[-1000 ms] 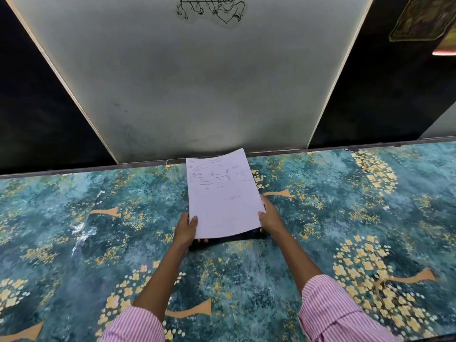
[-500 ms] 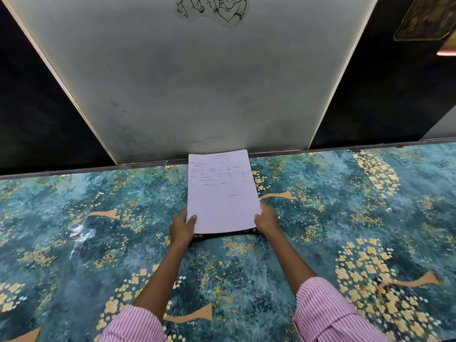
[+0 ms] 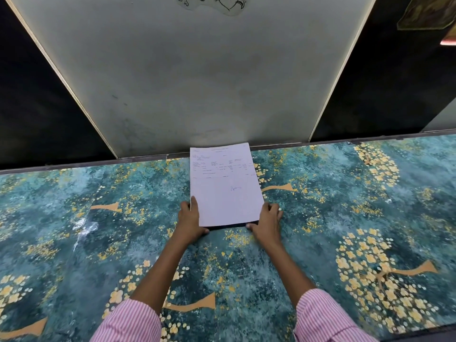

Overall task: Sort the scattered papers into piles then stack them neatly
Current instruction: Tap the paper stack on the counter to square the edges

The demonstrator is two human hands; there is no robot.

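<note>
A stack of white papers (image 3: 225, 186) with printed text and a signature on its top sheet lies on the teal floral table surface (image 3: 98, 243), its far edge near the wall. My left hand (image 3: 190, 219) holds the stack's near left corner, thumb along the left edge. My right hand (image 3: 267, 222) holds the near right corner, fingers curled against the side and thumb under the front edge. A dark shadow shows beneath the stack's near edge.
A pale grey wall panel (image 3: 185, 70) rises right behind the table, with dark panels (image 3: 37, 107) on both sides. A shiny plastic glare patch (image 3: 84, 228) sits on the table to the left. Pink striped sleeves cover both forearms.
The stack was tilted up with its far edge raised and skewed; it has come down flat and straightened, and both hands slid to its near corners.
</note>
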